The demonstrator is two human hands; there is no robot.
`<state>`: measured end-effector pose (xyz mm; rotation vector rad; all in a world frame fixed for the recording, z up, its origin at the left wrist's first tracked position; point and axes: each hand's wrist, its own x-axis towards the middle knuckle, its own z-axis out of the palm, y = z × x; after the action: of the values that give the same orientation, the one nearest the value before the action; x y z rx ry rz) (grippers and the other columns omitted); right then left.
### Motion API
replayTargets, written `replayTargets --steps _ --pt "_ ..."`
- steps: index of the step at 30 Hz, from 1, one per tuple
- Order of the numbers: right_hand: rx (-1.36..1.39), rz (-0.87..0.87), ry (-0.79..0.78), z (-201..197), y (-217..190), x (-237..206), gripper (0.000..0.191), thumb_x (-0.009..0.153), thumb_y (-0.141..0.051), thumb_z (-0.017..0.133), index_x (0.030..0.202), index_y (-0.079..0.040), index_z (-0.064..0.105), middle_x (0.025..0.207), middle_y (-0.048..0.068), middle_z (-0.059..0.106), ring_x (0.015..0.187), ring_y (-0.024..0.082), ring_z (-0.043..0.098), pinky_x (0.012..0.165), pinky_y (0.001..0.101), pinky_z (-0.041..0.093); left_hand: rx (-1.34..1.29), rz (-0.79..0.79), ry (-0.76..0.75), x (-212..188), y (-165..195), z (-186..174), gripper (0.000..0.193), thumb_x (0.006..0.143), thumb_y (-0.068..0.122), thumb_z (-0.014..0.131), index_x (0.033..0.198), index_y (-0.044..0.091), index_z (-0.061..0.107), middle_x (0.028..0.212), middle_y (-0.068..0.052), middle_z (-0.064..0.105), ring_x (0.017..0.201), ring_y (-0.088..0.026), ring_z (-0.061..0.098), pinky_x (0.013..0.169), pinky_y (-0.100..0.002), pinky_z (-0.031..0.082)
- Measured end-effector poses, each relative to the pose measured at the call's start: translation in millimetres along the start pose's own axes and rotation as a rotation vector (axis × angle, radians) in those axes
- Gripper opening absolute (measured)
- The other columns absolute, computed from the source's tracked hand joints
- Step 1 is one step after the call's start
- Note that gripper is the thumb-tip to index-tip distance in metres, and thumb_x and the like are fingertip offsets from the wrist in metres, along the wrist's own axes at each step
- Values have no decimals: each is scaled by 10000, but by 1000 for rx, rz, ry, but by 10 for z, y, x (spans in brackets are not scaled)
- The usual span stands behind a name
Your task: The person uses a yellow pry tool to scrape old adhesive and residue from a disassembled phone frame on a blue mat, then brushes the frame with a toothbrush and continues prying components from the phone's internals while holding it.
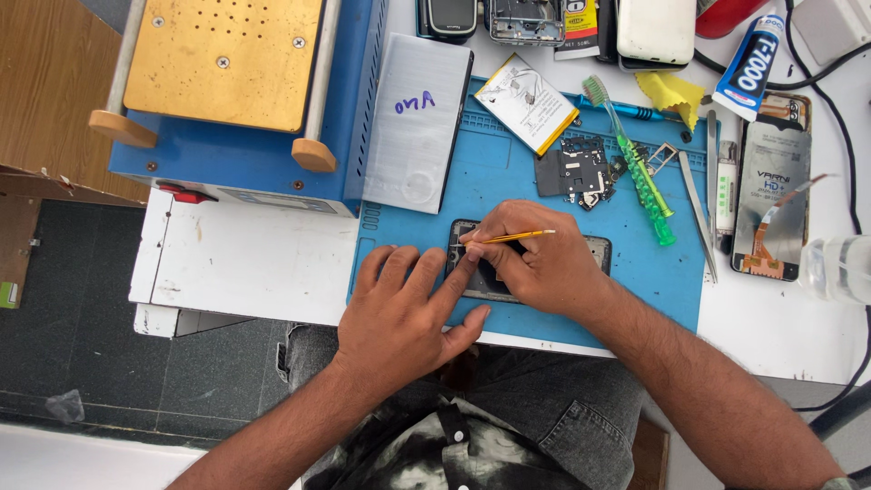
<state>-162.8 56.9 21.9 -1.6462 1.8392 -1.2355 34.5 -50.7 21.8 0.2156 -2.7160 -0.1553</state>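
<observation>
Work in hand: I see an opened phone frame (472, 272) lying flat on the blue work mat (508, 181), near the mat's front edge, mostly covered by both hands.
Left hand: my left hand (404, 313) lies spread over the frame's left end, fingers pressing down to pin it; it grips nothing, only steadies.
Right hand: my right hand (535, 259) is closed in a narrow pinch on a thin yellow tool (517, 237), held like a pen, its tip at the frame's upper left corner.
Done so far, as I judge: the phone is already stripped. A grey back panel (417, 122) lies just beside the blue machine (245, 154), a battery (528, 102) rests at the mat's far edge, and small dark inner parts (573, 170) sit between the battery and the frame.
Left to do, as I judge: the frame is not reassembled; every removed part is apart from it. What the tool tip touches is hidden by my fingers.
Idle tools: a green toothbrush (635, 163) and metal tweezers (697, 213) lie to the right of my hands, untouched.
Also near: a glue tube (748, 65) and a second opened phone (771, 200) sit off the mat at right.
</observation>
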Motion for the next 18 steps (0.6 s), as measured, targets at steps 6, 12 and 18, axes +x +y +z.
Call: replayTargets --steps 6,12,18 --pt "-9 -65 -24 1 32 -12 72 938 -48 733 968 -27 671 952 83 754 929 198 765 804 327 599 -12 -7 -14 -4 -2 11 546 972 515 662 1316 93 701 1095 -95 591 1053 -276 553 997 -468 438" --pt "42 -67 -6 21 22 -19 141 954 -30 749 926 -51 613 967 78 750 993 201 781 843 326 624 7 2 -7 -12 -6 25 532 984 516 658 1298 88 703 1100 -90 595 1069 -266 563 1016 -469 441" --pt "-18 27 -32 4 -20 -4 91 947 -75 729 1001 -33 670 987 73 761 934 202 765 802 320 597 3 4 11 -7 -5 6 573 977 502 657 1368 86 704 1085 -86 596 1047 -266 557 1004 -460 442"
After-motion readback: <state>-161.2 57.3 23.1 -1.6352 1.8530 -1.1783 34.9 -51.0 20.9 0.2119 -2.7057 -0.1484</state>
